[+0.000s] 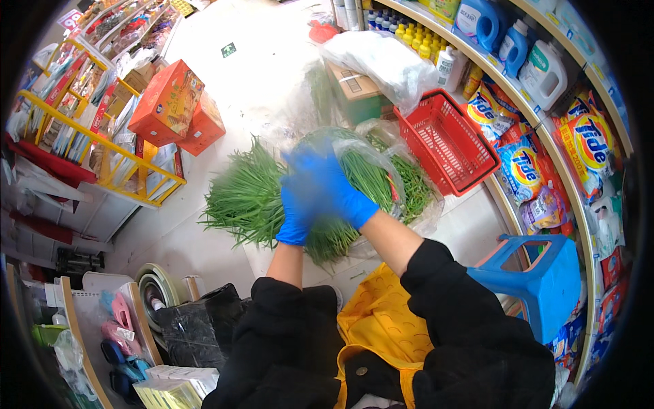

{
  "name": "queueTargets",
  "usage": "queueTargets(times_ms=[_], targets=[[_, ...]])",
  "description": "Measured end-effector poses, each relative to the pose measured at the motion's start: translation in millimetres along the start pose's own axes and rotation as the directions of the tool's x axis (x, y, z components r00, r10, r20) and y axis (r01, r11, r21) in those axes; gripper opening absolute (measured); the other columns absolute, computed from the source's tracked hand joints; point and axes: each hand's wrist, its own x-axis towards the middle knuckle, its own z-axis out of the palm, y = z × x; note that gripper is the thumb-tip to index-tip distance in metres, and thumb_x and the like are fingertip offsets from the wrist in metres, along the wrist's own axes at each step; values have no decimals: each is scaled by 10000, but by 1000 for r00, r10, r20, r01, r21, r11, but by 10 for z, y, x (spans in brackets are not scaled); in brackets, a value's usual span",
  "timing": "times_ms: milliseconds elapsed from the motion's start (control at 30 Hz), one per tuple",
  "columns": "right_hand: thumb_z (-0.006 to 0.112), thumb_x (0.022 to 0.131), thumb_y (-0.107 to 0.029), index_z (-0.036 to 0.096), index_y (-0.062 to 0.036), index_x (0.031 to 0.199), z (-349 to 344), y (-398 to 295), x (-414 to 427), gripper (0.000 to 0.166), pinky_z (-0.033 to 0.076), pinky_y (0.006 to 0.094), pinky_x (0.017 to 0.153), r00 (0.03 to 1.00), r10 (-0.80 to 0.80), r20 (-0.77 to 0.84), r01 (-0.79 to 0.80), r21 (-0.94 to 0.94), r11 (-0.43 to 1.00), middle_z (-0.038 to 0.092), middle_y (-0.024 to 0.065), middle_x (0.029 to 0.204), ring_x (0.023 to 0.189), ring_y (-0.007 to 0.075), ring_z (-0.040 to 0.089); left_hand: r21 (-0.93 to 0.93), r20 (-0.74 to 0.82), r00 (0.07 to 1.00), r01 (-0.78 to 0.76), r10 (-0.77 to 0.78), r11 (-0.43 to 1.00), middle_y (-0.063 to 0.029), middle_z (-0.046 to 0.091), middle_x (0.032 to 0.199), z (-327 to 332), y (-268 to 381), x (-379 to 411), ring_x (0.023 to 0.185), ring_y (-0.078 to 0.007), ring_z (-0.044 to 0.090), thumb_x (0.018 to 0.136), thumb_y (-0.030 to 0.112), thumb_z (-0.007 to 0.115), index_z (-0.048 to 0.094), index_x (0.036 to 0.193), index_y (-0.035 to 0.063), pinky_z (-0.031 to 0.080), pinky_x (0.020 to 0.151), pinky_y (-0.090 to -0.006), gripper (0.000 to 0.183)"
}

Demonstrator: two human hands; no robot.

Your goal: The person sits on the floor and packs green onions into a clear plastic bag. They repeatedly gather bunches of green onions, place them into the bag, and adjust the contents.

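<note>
Both my hands wear blue gloves and meet in front of me over the greens. My left hand is against the right side of a loose pile of long, thin green leaf vegetables, which look like chives. My right hand reaches in from the right, beside a clear plastic bag of similar greens. A blurred patch covers the fingers, so what they grip cannot be told. More leaves hang or lie just below my hands.
A red plastic basket stands right of the bag, near shelves of detergent. A blue plastic stool is at my right. Orange boxes and a yellow rack stand left. A black plastic-wrapped bundle lies close at my left.
</note>
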Motion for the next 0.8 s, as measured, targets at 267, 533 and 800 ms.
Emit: queueTargets(times_ms=[267, 533, 800], targets=[[536, 901, -226, 202, -39, 1440, -5, 6, 1, 661, 259, 351, 1081, 986, 120, 114, -151, 919, 365, 333, 156, 1428, 1299, 226, 330, -972, 212, 891, 235, -402, 8, -21, 622, 757, -353, -116, 90, 621, -103, 549, 851, 65, 562, 613, 857, 13, 432, 537, -241, 72], [551, 863, -109, 286, -36, 1405, 549, 356, -105, 608, 392, 310, 994, 963, -57, 265, -146, 685, 714, 468, 122, 1321, 1165, 176, 484, -959, 265, 753, 141, -603, -246, -22, 580, 791, -721, -55, 311, 688, -106, 556, 754, -13, 692, 559, 870, 52, 465, 619, -236, 188], [527, 867, -85, 439, 3, 1296, 371, 306, -129, 447, 407, 327, 998, 926, -44, 376, -303, 806, 508, 526, 99, 1269, 1147, 165, 511, -968, 244, 966, 248, -91, 33, -133, 475, 1316, -799, -378, 356, 1129, -213, 512, 644, 19, 755, 521, 1168, -8, 422, 948, -318, 575]])
